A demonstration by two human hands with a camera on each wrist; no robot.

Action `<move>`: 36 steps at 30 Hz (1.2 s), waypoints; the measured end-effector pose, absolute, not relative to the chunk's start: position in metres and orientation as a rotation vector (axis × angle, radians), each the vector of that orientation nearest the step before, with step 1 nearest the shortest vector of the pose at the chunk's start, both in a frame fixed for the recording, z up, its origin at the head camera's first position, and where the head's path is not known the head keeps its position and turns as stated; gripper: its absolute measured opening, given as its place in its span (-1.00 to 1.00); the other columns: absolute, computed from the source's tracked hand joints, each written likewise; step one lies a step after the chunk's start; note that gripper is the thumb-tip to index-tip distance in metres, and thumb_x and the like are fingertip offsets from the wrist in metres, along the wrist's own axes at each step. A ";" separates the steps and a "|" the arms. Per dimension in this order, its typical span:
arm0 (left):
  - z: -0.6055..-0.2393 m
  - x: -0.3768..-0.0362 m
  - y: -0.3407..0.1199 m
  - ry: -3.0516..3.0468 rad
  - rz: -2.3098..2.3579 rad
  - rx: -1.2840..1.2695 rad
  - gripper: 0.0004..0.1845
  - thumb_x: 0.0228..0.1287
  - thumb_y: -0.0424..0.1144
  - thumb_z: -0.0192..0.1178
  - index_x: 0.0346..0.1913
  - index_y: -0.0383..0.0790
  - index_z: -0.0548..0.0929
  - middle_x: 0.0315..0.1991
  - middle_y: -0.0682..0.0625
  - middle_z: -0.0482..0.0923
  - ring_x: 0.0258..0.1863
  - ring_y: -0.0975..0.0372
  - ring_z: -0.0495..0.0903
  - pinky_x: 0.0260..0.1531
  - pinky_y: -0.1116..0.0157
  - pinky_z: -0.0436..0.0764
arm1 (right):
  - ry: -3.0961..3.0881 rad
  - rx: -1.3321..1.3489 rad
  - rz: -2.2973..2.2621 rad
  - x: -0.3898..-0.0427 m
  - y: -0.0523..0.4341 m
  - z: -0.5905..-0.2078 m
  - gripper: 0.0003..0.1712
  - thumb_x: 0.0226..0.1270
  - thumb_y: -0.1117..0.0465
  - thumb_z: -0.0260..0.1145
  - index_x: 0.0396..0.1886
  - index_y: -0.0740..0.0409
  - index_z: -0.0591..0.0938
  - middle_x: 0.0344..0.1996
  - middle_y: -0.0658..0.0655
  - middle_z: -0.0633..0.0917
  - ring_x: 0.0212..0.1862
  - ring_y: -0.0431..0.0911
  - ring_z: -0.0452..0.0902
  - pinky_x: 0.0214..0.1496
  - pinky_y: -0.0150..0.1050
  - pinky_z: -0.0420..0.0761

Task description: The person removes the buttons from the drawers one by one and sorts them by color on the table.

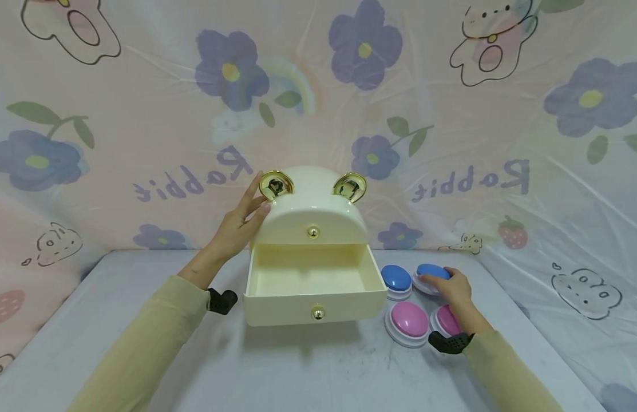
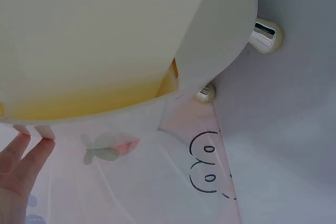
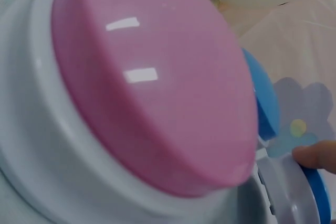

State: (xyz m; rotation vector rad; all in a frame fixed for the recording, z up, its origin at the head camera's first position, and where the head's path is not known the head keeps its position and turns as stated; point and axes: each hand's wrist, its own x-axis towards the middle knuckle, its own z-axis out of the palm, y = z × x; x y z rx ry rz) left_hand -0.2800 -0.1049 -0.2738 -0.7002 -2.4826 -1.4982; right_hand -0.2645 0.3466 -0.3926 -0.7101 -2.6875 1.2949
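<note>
A cream storage box (image 1: 310, 214) with gold ears stands on the table, its lower drawer (image 1: 315, 306) pulled out and bare inside. My left hand (image 1: 239, 226) touches the box's upper left side beside the ear, fingers fairly straight; the left wrist view shows fingertips (image 2: 39, 145) against its edge. On the right, my right hand (image 1: 454, 289) grips a blue push button (image 1: 432, 271) on a white base, which tilts in the right wrist view. Beside it sit another blue push button (image 1: 396, 278), a pink push button (image 1: 409, 319) and a second pink one (image 1: 448, 320), partly hidden by my wrist.
The white table (image 1: 308, 372) reaches back to a patterned cloth (image 1: 308, 114) hanging behind the box. The open drawer juts forward, its right corner close to the buttons. Small gold knobs (image 1: 317, 313) stick out from the drawer fronts.
</note>
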 end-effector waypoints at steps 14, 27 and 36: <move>-0.266 -0.270 -0.103 -2.492 -1.493 -0.704 -0.31 0.54 -0.19 -0.15 0.55 0.10 -0.24 0.44 -0.26 0.16 0.42 -0.13 0.17 0.33 -0.09 0.27 | -2.800 -0.623 1.175 -0.265 0.349 -0.391 0.02 0.24 -0.01 0.28 0.39 0.58 0.03 0.32 0.63 0.12 0.36 0.44 0.05 0.43 0.23 0.11; -0.266 -0.270 -0.102 -2.505 -1.476 -0.679 -0.31 0.54 -0.17 -0.14 0.55 0.11 -0.24 0.44 -0.25 0.17 0.43 -0.12 0.15 0.35 -0.07 0.25 | -2.918 -0.578 1.039 -0.265 0.353 -0.390 0.03 0.23 -0.03 0.26 0.36 0.64 0.03 0.28 0.67 0.14 0.30 0.46 0.12 0.39 0.24 0.19; -0.289 -0.299 -0.109 -2.480 -1.470 -0.691 -0.30 0.52 -0.03 -0.11 0.48 0.47 -0.25 0.45 -0.12 0.20 0.43 -0.08 0.17 0.35 -0.08 0.25 | -2.788 -0.523 1.112 -0.260 0.348 -0.384 -0.09 0.29 -0.03 0.23 0.40 0.48 0.12 0.32 0.60 0.18 0.35 0.42 0.09 0.40 0.20 0.20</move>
